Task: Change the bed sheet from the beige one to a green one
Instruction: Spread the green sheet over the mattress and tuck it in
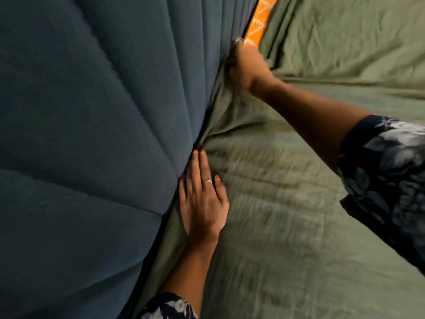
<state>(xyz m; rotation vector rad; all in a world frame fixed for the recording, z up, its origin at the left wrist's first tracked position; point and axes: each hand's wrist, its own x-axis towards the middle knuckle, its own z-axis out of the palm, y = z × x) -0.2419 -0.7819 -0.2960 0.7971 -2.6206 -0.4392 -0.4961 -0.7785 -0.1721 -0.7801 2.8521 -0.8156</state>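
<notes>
Now tucking: left hand [202, 201] presses flat, released, on the green sheet [287, 203] beside the padded headboard [92, 111]; right hand [245, 65] grasps its edge. Next, probably push deeper.

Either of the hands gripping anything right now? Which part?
Right hand grips the green sheet at its bunched edge beside the blue headboard. Left hand holds nothing: it lies flat, fingertips pushing the sheet edge into the gap.

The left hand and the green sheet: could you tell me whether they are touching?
Touching. The head view shows the left hand lying flat on the green sheet, its fingers pressing the cloth into the seam beside the dark blue padded headboard.
</notes>
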